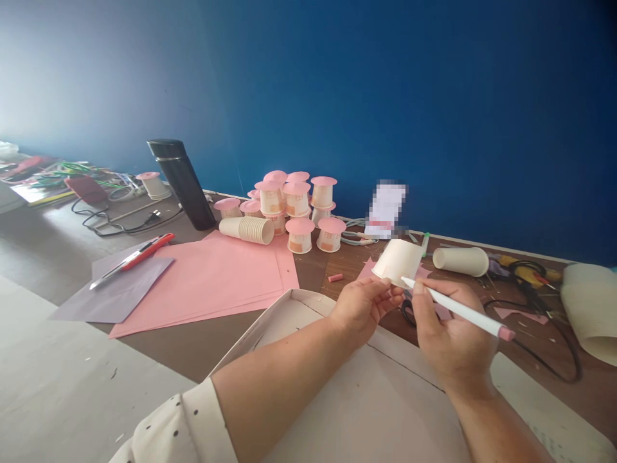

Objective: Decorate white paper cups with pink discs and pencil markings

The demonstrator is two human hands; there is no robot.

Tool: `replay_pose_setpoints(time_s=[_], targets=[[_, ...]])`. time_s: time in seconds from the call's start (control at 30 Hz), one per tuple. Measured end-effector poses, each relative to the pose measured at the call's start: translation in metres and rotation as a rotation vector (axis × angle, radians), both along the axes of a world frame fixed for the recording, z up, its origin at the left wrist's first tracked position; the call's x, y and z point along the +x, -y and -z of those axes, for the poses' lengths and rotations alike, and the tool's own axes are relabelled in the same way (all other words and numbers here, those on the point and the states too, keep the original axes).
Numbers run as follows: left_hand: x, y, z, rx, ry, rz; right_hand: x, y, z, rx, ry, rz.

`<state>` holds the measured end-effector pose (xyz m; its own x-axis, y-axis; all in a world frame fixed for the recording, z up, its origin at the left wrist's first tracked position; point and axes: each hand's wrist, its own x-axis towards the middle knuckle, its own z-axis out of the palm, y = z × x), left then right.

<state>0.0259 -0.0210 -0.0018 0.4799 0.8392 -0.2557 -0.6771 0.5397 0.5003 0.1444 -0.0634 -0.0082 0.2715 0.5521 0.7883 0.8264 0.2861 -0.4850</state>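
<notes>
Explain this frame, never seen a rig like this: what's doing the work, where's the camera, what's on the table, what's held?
There is no robot here: these are a person's bare hands. The single picture comes from a camera worn on the person's head, looking forward and down.

The left hand holds a white cup, tilted with its rim downward. The right hand holds a white pen, its tip at the cup near the rim; whether it touches is hard to tell.

On the brown table are pink sheets, a red utility knife on greyish-purple paper, a black flask, nested cups lying sideways, and cups with pink tops, some stacked.
</notes>
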Motion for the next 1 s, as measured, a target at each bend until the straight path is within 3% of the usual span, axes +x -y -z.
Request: replay_pose_setpoints(time_s=[0.47,0.73,1.0], targets=[[0.0007,-0.0017,0.0053,0.047,-0.008,0.015,0.0004,-0.0002,-0.0001,0.010,-0.006,-0.006],[-0.0001,-0.0007,-0.0010,-0.026,-0.022,-0.018,0.0006,0.0008,-0.0009,0.030,-0.040,0.011],[0.0001,-0.0010,0.0003,0.004,-0.013,-0.006,-0.0006,-0.0004,-0.0020,-0.001,0.002,0.022]])
